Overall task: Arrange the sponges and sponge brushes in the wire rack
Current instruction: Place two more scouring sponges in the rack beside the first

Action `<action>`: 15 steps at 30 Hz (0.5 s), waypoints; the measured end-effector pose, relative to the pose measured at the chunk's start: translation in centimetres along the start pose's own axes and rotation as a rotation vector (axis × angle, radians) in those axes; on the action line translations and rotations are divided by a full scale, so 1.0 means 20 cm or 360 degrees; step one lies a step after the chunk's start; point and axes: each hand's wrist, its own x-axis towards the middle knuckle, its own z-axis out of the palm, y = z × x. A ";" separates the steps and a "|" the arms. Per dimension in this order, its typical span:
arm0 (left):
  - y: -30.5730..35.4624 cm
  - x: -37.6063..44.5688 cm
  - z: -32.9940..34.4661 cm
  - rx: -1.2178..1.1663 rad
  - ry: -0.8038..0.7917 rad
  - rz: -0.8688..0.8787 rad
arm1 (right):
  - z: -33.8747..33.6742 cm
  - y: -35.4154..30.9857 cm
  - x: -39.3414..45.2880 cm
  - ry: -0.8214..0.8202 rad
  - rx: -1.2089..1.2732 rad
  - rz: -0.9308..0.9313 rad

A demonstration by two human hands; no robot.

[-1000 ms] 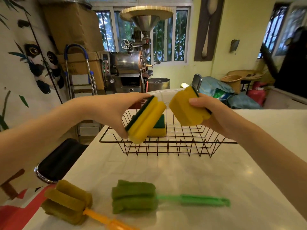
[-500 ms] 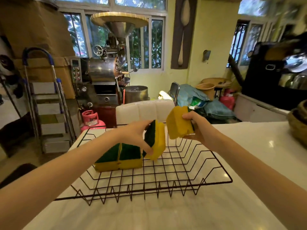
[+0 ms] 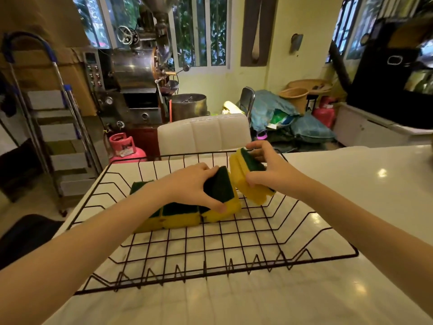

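The black wire rack (image 3: 234,268) lies on the white counter in front of me. Two yellow sponges with dark green tops (image 3: 180,215) lie side by side in its left middle, partly hidden by my left forearm. My left hand (image 3: 189,186) grips a third yellow-and-green sponge (image 3: 221,195), which rests on the rack floor against the right end of that row. My right hand (image 3: 271,170) holds a fourth sponge (image 3: 248,179) tilted on edge just to the right, touching or nearly touching the third. No sponge brushes are in view.
The white marble counter (image 3: 351,195) runs right and toward me. A white padded chair back (image 3: 203,134) stands behind the rack's far edge. A pink gas cylinder (image 3: 124,148), a stepladder and a metal roasting machine stand beyond on the left.
Both hands have come down into the rack. The left sponge now rests next to the row of two. The right sponge has dropped close beside it. The view has moved nearer.
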 end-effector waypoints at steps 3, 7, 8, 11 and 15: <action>0.02 -0.01 -0.01 0.0091 -0.0019 0.0023 | 0.03 0.00 -0.01 -0.0081 -0.0236 -0.0042; 0.05 -0.01 0.00 0.0261 -0.0059 0.0038 | 0.04 0.00 -0.02 -0.0124 -0.0592 -0.0122; 0.05 -0.01 0.01 0.0271 -0.0043 0.0036 | 0.05 0.01 -0.03 -0.0139 -0.0676 -0.0136; 0.04 -0.01 0.02 0.0244 0.0041 0.0049 | 0.06 0.01 -0.03 -0.0204 -0.0880 -0.0154; 0.03 -0.02 0.04 0.0192 0.0107 0.0111 | 0.07 0.00 -0.03 -0.0304 -0.0992 -0.0144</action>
